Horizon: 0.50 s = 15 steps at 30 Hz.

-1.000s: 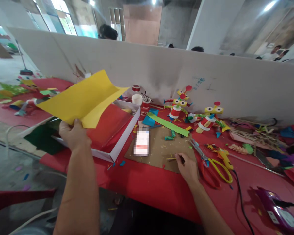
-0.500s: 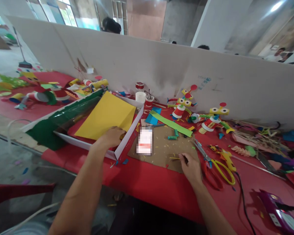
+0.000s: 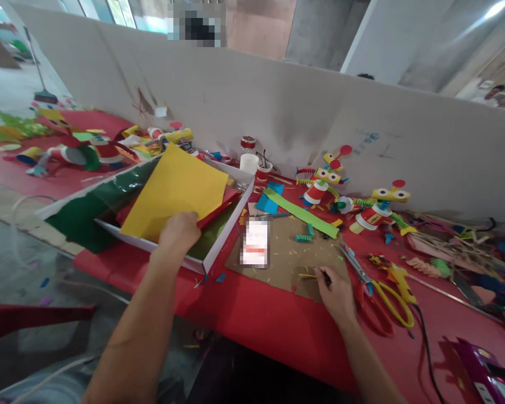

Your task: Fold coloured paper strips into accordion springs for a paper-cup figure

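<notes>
My left hand (image 3: pixel 179 231) is closed on the near right edge of the yellow sheet (image 3: pixel 174 188) and red sheets under it. These lie tilted in and over the shallow white box (image 3: pixel 227 235), where green sheets (image 3: pixel 212 231) show below. My right hand (image 3: pixel 336 289) is over the brown cardboard (image 3: pixel 284 275), its fingers pinched around a thin yellow strip (image 3: pixel 307 275). Something small and dark shows between those fingers; I cannot make out what. On the cardboard beside it lie a phone (image 3: pixel 255 244) with a blurred screen and a green-blue paper coil (image 3: pixel 305 234).
Scissors (image 3: pixel 372 286) and a yellow glue gun (image 3: pixel 398 280) with a cord lie at the right. Paper-cup figures (image 3: pixel 372 216) stand by the white partition (image 3: pixel 235 95). A light green strip (image 3: pixel 301 212) crosses blue paper. A purple device (image 3: pixel 483 367) sits at the lower right.
My left hand has drawn back to the left and gripped the sheets; the yellow sheet has shifted left, uncovering red and green sheets. My right hand keeps its pinch. The view has tilted slightly.
</notes>
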Each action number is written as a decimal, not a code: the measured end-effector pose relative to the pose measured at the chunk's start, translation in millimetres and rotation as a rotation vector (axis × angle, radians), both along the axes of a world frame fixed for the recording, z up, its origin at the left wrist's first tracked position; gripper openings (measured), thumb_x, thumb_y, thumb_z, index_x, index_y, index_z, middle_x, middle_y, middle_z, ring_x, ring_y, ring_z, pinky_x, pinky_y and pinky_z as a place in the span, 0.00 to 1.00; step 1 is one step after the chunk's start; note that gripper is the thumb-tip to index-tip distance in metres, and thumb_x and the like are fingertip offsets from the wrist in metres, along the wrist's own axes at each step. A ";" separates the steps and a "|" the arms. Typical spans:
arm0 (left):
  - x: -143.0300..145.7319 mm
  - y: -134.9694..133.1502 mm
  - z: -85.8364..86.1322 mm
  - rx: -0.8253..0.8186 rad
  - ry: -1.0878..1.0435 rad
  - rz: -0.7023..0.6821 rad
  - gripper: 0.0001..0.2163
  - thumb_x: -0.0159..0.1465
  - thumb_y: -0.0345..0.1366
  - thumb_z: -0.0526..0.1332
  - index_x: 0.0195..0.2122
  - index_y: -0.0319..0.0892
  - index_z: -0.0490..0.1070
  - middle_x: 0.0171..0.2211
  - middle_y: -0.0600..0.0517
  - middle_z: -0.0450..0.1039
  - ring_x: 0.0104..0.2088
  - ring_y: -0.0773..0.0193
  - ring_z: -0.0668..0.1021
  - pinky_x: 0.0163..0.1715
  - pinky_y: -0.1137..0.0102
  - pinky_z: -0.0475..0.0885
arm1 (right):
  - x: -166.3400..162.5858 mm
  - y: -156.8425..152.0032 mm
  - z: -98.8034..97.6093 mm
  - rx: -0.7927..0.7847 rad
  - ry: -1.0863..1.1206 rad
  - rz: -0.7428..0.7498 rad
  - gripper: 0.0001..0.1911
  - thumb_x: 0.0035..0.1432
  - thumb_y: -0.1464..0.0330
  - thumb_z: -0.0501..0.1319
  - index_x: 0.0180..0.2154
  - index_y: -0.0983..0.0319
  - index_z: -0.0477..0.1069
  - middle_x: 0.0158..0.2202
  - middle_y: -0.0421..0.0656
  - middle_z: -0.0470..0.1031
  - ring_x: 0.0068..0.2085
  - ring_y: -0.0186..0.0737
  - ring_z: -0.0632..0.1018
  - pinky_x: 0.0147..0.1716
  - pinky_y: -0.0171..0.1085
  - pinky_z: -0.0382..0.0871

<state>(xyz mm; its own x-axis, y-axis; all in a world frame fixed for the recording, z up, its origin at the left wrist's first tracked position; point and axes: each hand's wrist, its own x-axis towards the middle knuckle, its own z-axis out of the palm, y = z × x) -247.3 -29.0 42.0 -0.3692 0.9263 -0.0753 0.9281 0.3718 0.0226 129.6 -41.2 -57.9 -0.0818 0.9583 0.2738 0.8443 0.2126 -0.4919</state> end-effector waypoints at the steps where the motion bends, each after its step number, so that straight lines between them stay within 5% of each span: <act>1: -3.0 -3.1 2.4 0.061 -0.012 0.052 0.21 0.55 0.26 0.50 0.50 0.36 0.69 0.38 0.37 0.75 0.42 0.49 0.77 0.39 0.63 0.69 | 0.1 0.0 -0.4 -0.002 -0.007 -0.003 0.20 0.61 0.56 0.47 0.33 0.62 0.71 0.31 0.47 0.76 0.31 0.42 0.76 0.31 0.36 0.64; 4: -7.9 -11.9 8.9 0.217 -0.033 0.107 0.28 0.55 0.25 0.50 0.59 0.44 0.60 0.38 0.42 0.76 0.41 0.51 0.77 0.38 0.64 0.69 | -0.3 0.0 -0.3 0.006 -0.028 0.006 0.20 0.61 0.56 0.47 0.32 0.61 0.71 0.29 0.46 0.76 0.30 0.41 0.75 0.30 0.36 0.64; 7: -7.8 -16.2 11.8 0.250 -0.054 0.054 0.25 0.54 0.24 0.50 0.51 0.47 0.69 0.38 0.46 0.76 0.41 0.54 0.77 0.40 0.65 0.69 | -0.8 0.3 -0.1 0.022 -0.035 0.018 0.20 0.61 0.56 0.47 0.31 0.61 0.70 0.30 0.46 0.76 0.31 0.42 0.76 0.32 0.36 0.64; 11: -1.2 -17.4 10.4 0.138 -0.034 0.059 0.18 0.55 0.24 0.48 0.38 0.38 0.76 0.40 0.42 0.75 0.41 0.55 0.77 0.41 0.67 0.69 | 0.2 1.1 -2.5 0.024 -0.037 0.022 0.20 0.61 0.56 0.47 0.31 0.61 0.70 0.30 0.47 0.76 0.32 0.42 0.76 0.32 0.37 0.65; 15: 13.3 -17.8 6.4 -0.052 0.012 0.003 0.16 0.57 0.29 0.50 0.40 0.32 0.74 0.42 0.35 0.71 0.41 0.50 0.77 0.37 0.63 0.72 | 0.9 1.1 -4.5 0.026 -0.037 0.014 0.20 0.60 0.55 0.48 0.31 0.61 0.70 0.30 0.47 0.76 0.31 0.42 0.75 0.32 0.37 0.65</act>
